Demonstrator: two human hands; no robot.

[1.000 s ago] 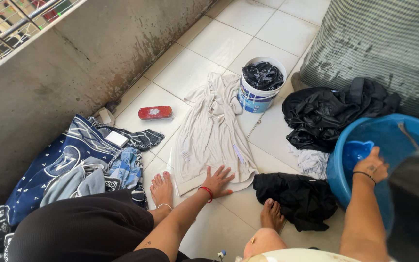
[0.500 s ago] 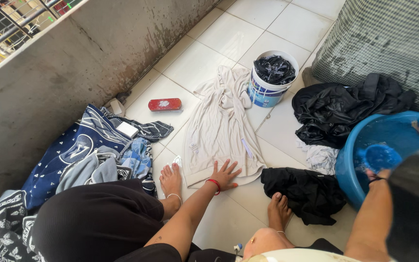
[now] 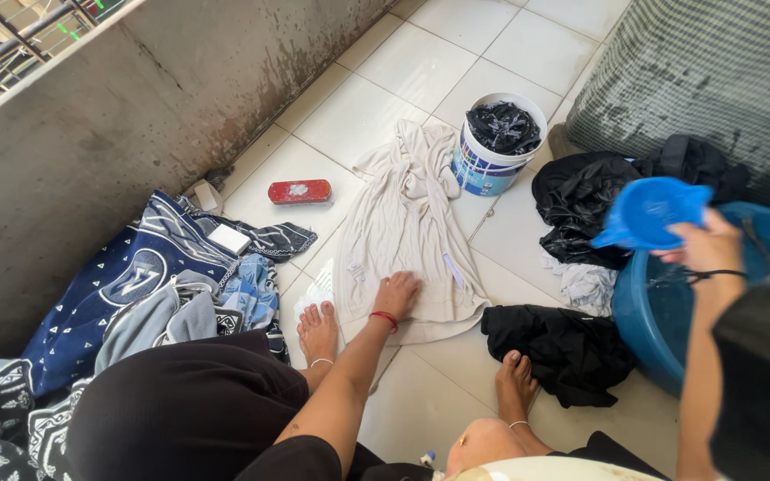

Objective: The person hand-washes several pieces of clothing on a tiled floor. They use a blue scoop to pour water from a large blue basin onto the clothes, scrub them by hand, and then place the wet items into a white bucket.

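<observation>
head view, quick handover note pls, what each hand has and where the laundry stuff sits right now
Left hand: flat on the pale garment spread on the tiled floor, holding nothing.
Right hand: grips a small blue scoop, lifted above the big blue basin.
Around: white bucket stuffed with dark cloth beyond the garment, black clothes beside the basin, another black piece near the right foot, red soap bar by the wall, blue patterned pile at left.
Done: garment laid out. Left: can't tell whether it's wet or soaped.
</observation>
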